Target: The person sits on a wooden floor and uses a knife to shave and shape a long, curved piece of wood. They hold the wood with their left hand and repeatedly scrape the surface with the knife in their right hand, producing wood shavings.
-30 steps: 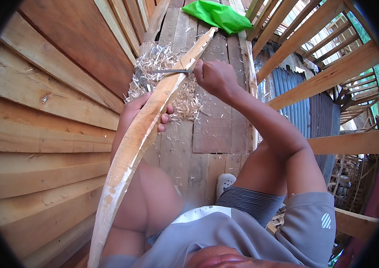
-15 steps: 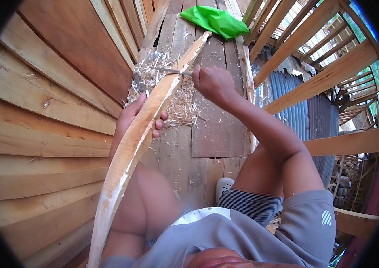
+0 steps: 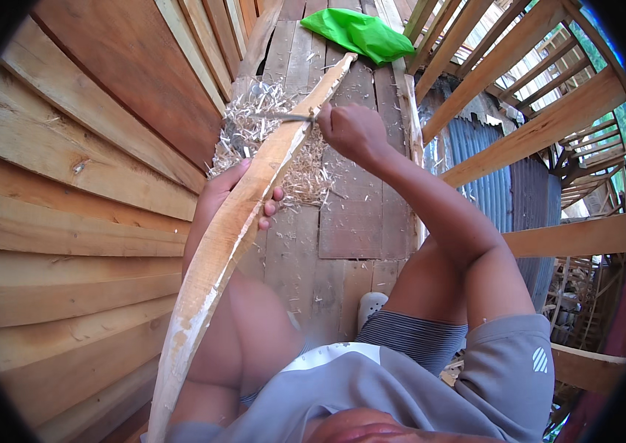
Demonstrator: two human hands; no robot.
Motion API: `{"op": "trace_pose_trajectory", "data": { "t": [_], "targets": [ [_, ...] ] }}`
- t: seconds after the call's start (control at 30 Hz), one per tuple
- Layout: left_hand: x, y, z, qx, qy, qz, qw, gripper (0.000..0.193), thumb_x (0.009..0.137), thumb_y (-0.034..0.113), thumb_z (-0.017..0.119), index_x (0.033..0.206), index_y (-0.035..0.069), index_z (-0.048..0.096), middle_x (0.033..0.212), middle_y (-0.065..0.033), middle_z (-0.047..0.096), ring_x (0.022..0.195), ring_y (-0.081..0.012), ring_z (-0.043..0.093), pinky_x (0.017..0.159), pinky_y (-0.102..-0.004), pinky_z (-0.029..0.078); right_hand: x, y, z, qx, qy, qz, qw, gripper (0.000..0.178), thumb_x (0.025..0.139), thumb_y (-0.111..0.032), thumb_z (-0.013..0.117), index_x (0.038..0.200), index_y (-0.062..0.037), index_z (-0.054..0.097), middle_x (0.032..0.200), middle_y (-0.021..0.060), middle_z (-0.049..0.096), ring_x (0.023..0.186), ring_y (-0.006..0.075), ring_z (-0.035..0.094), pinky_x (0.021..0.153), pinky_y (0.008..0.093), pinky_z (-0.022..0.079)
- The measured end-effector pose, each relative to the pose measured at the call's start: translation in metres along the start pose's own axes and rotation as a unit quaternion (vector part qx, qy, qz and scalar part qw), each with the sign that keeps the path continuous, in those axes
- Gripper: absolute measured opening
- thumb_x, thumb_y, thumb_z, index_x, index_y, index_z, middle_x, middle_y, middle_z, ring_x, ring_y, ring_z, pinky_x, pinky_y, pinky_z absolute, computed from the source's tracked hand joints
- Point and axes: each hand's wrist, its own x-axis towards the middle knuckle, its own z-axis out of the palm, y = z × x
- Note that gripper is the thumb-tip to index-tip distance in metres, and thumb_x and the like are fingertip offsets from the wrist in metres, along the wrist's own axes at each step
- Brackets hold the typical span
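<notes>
A person's right hand (image 3: 352, 133) closes in a fist around a thin-bladed tool (image 3: 280, 116) — its handle hidden in the grip — with the blade crossing a long, tapered piece of wood (image 3: 250, 188). The left hand (image 3: 217, 190) clasps the wood from beneath, thumb and fingertips at opposite edges. The piece slants over the left leg (image 3: 258, 317), above pale shavings (image 3: 305, 177) strewn on a plank floor (image 3: 357, 225), its far tip near a bright green bag (image 3: 361, 35).

Your grey shirt (image 3: 409, 402) has a white striped sleeve emblem (image 3: 540, 360). Your shorts (image 3: 416, 338) are striped, your clog (image 3: 372, 304) pale.
</notes>
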Motion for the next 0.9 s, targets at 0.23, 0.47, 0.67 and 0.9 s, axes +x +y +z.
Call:
{"op": "trace_pose_trajectory", "data": {
  "t": [0.23,0.47,0.67,0.9],
  "targets": [
    [0.001,-0.004,0.005,-0.004,-0.015,0.025,1.000,0.043,0.105,0.034,0.038,0.129,-0.001,0.046,0.087,-0.0146,0.059,0.065,-0.0144,0.059,0.049,-0.0250,0.052,-0.001,0.018,0.017,-0.007,0.053,-0.014,0.998,0.057,0.099,-0.032,0.041,0.050,-0.0072,0.055,0.049,0.0187,0.052,0.047,0.0410,0.056,0.051,0.0512,0.047],
    [-0.008,-0.004,0.009,0.008,-0.003,0.000,1.000,0.044,0.104,0.035,0.040,0.129,-0.001,0.047,0.087,-0.0153,0.060,0.065,-0.0164,0.059,0.049,-0.0282,0.052,-0.001,0.022,0.001,-0.010,0.012,0.052,0.999,0.056,0.099,-0.033,0.038,0.055,-0.0039,0.058,0.055,0.0197,0.058,0.049,0.0407,0.058,0.054,0.0525,0.049],
    [-0.006,-0.009,-0.002,0.022,-0.023,-0.024,0.999,0.047,0.103,0.040,0.041,0.128,0.001,0.049,0.088,-0.0159,0.061,0.065,-0.0190,0.060,0.052,-0.0305,0.051,0.000,0.056,0.007,-0.016,-0.020,0.099,0.995,0.057,0.100,-0.036,0.035,0.061,-0.0029,0.061,0.065,0.0206,0.063,0.061,0.0412,0.063,0.063,0.0535,0.052],
    [-0.006,-0.006,0.003,0.032,0.011,-0.005,0.999,0.047,0.103,0.040,0.041,0.129,0.002,0.049,0.087,-0.0150,0.061,0.065,-0.0178,0.060,0.052,-0.0295,0.051,0.006,0.022,-0.011,0.009,-0.025,0.095,0.995,0.056,0.099,-0.035,0.037,0.063,-0.0011,0.064,0.064,0.0249,0.062,0.064,0.0439,0.064,0.066,0.0530,0.053]
  ]
}}
